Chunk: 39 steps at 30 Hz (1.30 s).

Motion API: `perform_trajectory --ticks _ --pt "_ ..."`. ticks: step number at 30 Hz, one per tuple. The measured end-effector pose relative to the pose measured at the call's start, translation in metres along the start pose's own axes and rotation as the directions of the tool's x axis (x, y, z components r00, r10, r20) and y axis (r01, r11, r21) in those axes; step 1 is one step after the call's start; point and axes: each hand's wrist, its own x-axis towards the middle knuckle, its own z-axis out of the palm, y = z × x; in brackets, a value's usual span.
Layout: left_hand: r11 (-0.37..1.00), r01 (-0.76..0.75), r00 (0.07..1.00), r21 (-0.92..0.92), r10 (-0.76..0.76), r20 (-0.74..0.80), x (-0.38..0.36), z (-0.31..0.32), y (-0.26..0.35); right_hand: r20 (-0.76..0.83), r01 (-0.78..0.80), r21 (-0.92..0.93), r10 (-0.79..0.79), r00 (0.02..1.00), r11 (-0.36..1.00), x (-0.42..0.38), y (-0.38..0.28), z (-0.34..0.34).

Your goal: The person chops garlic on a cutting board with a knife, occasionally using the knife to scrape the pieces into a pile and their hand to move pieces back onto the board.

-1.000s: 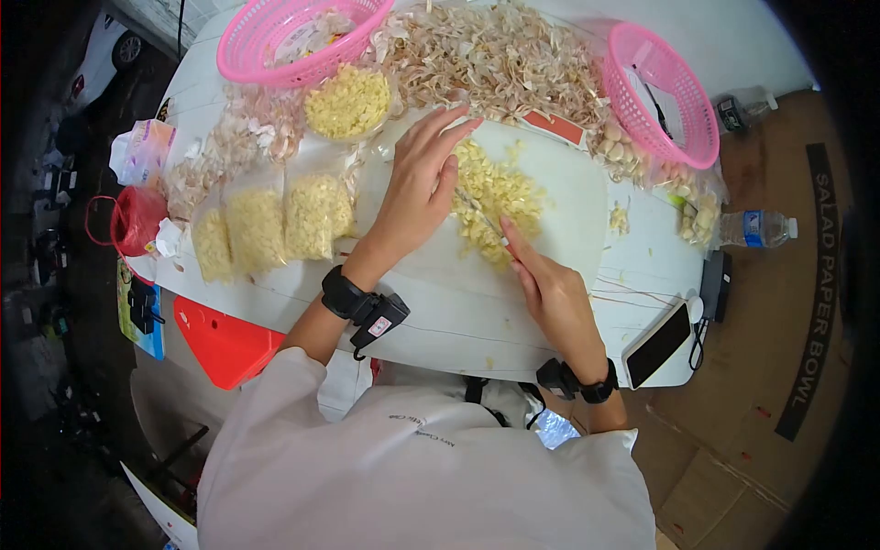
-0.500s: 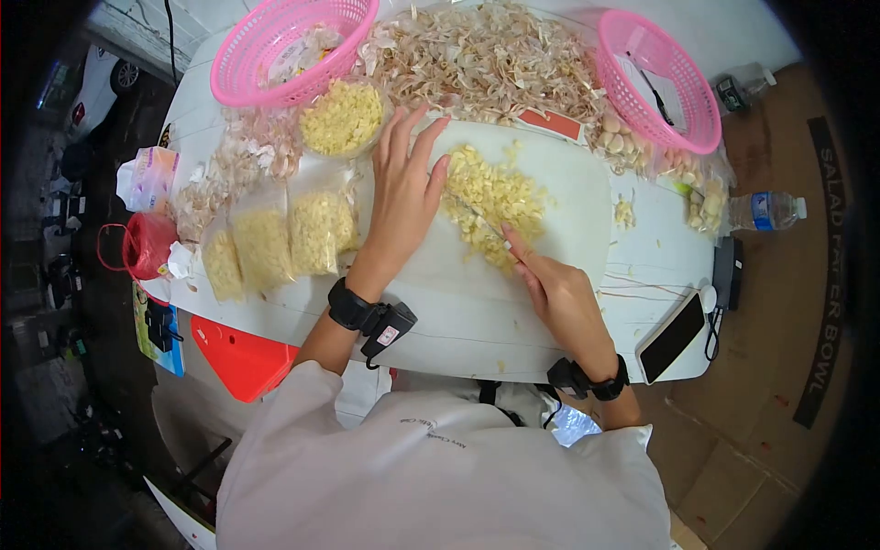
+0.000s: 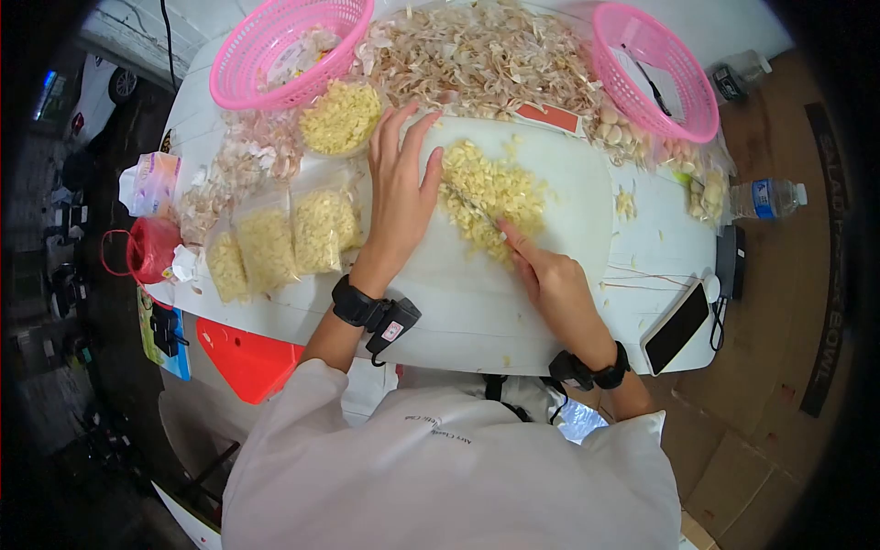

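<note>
Your right hand (image 3: 557,280) grips the knife (image 3: 475,209) in garlic (image 3: 500,188) on the board (image 3: 577,202); your left hand (image 3: 399,188), spread, is at nine o'clock. Peelings (image 3: 486,55) top the table (image 3: 674,243) at twelve; a car (image 3: 99,92) stands beyond, toward ten.

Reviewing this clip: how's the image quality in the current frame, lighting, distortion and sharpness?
Head view: wide-angle distortion bows the table, with black corners; light falls fairly evenly on the cutting board, shadows faint; the left background is dim, the car there indistinct. Same view: the thin knife blade is hard to make out among the chopped pieces.
</note>
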Motion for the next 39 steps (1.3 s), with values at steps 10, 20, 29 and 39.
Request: perform_trajectory --ticks 10,20,29,39 --pt "0.997 -0.032 0.994 -0.071 0.025 -0.107 0.004 -0.004 0.004 0.030 -0.158 0.125 0.155 0.987 0.980 -0.009 -0.031 -0.012" --pt "0.994 -0.014 0.991 -0.106 0.000 -0.136 0.004 -0.004 0.006 0.002 -0.067 -0.014 0.067 0.998 0.998 -0.010 -0.023 0.003" --pt "0.994 -0.021 0.988 -0.105 0.004 -0.156 0.003 -0.003 0.003 -0.005 -0.063 0.089 0.063 0.998 0.994 -0.018 -0.021 -0.008" --pt "0.987 -0.001 0.988 -0.159 -0.023 -0.151 0.004 -0.003 0.004 0.108 -0.014 0.039 0.009 0.994 0.999 -0.054 -0.016 -0.019"
